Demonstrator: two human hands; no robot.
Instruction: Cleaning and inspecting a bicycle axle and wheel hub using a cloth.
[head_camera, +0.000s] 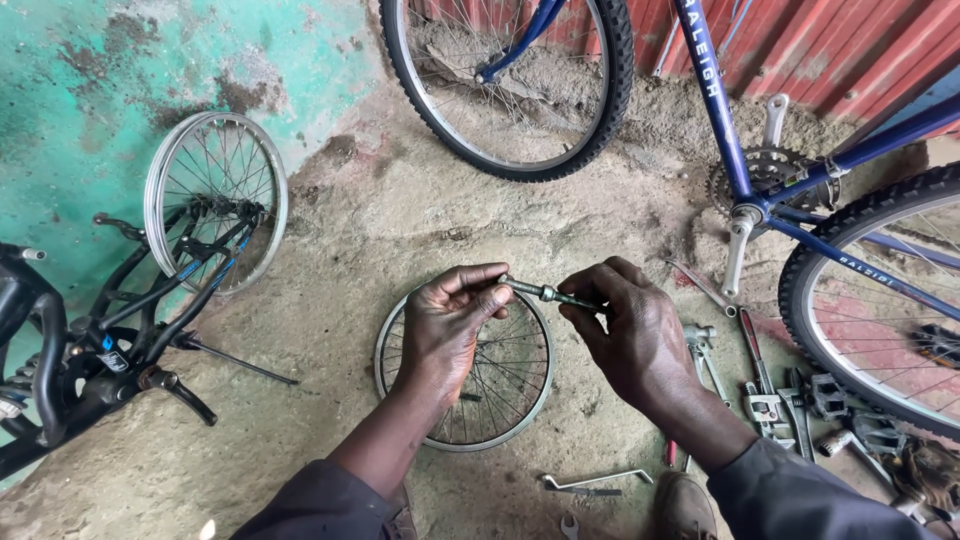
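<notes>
**An axle pinched between my two hands**

My left hand (445, 320) grips one end of a thin threaded axle (545, 292), fingers curled round it and the thumb pressed on top. My right hand (625, 325) pinches the other end between thumb and fingertips, closed tight on the metal. The axle runs nearly level between them, tilted a little down to my right, with a small nut or cone about midway along it.

Directly beneath my hands a small bare spoked rim (468, 400) lies flat on the dirty concrete floor (350, 230). Just to my right of it, tools are scattered: an adjustable wrench (702, 345), pliers (765, 400) and pedals (850, 415). A bent rod (598, 481) and a small spanner (570, 525) lie close to my feet.

Farther out, a blue bicycle (720, 110) stands against a red corrugated wall (850, 40), its front wheel (510, 80) ahead of me and its knobbly rear tyre (880, 290) at my right. At my left, a black bicycle frame (90, 340) lies on its side near a second bare rim (215, 200), which leans on a flaking green wall (90, 90).
</notes>
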